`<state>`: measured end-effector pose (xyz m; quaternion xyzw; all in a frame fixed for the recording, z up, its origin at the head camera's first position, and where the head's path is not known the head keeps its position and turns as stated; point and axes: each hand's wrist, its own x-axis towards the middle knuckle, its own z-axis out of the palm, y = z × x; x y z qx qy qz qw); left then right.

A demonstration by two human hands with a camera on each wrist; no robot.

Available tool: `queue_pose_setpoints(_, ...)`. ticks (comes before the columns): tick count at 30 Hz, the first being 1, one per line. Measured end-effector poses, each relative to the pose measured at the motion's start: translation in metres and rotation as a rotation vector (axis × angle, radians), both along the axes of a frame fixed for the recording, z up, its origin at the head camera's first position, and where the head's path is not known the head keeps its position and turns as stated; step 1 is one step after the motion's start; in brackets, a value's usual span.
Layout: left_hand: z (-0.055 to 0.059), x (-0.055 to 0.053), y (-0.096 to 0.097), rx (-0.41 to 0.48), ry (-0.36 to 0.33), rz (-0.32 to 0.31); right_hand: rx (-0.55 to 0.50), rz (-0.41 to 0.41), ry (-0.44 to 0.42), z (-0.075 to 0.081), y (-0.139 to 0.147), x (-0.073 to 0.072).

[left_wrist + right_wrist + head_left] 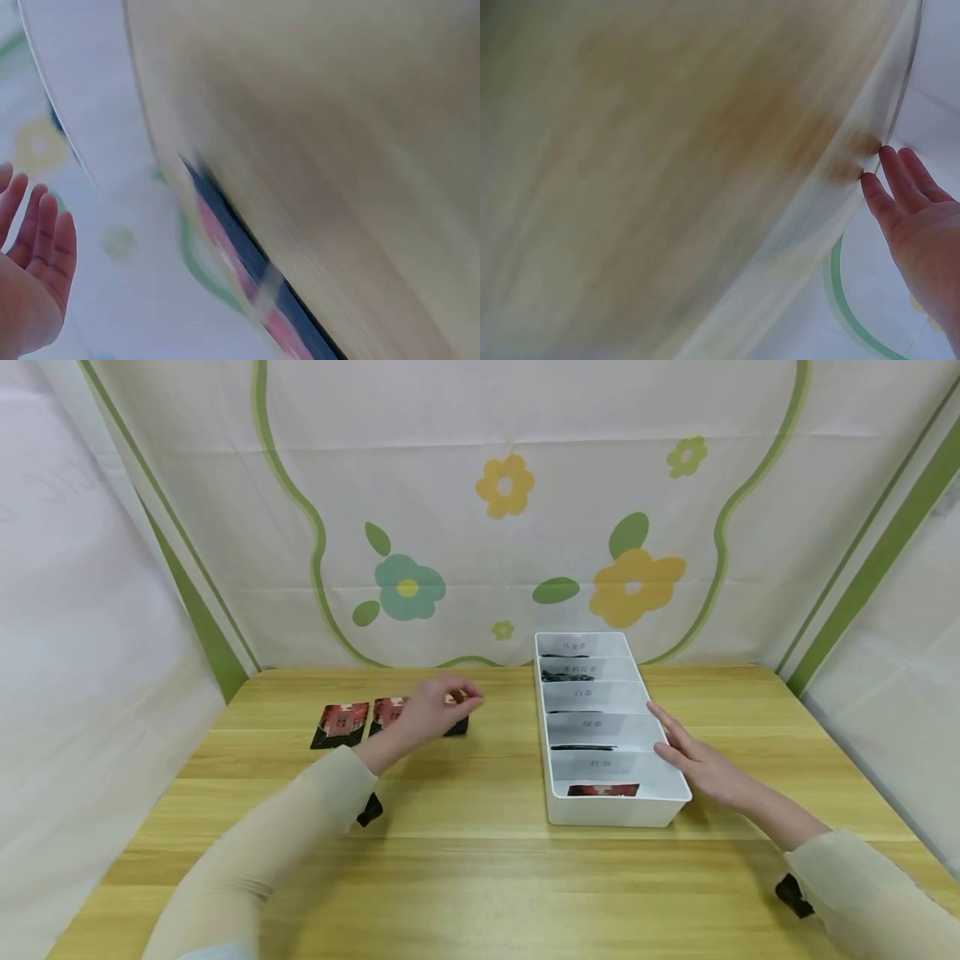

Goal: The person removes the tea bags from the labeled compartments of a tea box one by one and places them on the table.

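Clock centred on the white box [611,812], 12 being the far side. The box stood lengthwise on the wooden table [480,893], five compartments running from 6 to 12, printed labels inside. In the 6 o'clock compartment lay a red packet [603,791]. The next one up held a dark packet [583,747], seen edge-on; thin dark edges showed in the third and fifth, and a crumpled dark packet [567,677] in the fourth.

Right hand [701,768] at 4 o'clock: fingers extended, fingertips against the box's outer wall near the rim, touching without a grasp.

Left hand [431,714] at 9 o'clock: released, fingers loosely bent, in the air above the row of packets; the left wrist view showed its palm bare.

Loose packets at 9 o'clock, red above and black below: an outer packet [341,727] lay farthest from the box, a middle packet [385,713] just beside it, and an inner packet [457,727] nearer the box, partly hidden by the left hand.

At 12 stood a white cloth [465,410] with yellow, teal and green flowers. Both wrist views blurred in places.
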<state>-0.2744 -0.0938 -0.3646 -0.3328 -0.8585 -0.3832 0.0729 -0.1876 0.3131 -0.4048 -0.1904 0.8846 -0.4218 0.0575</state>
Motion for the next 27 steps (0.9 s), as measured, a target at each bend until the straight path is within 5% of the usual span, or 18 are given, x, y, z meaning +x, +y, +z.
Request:
queue_pose_setpoints(5, 0.008, 0.034, 0.030, 0.095, 0.033, -0.146, -0.001, -0.005, 0.000, -0.001, 0.000, 0.001)
queue_pose_setpoints(12, 0.021, 0.071, 0.059, 0.144, -0.009, -0.289, -0.003, -0.007, 0.003, -0.001, 0.000, 0.000)
queue_pose_setpoints(20, 0.019, 0.086, 0.079, -0.035, 0.117, -0.330, 0.009, -0.011, -0.002, 0.000, 0.000, 0.000)
queue_pose_setpoints(27, 0.009, 0.089, 0.095, -0.144, 0.101, -0.325, 0.009, -0.013, -0.004, 0.000, 0.000, 0.001)
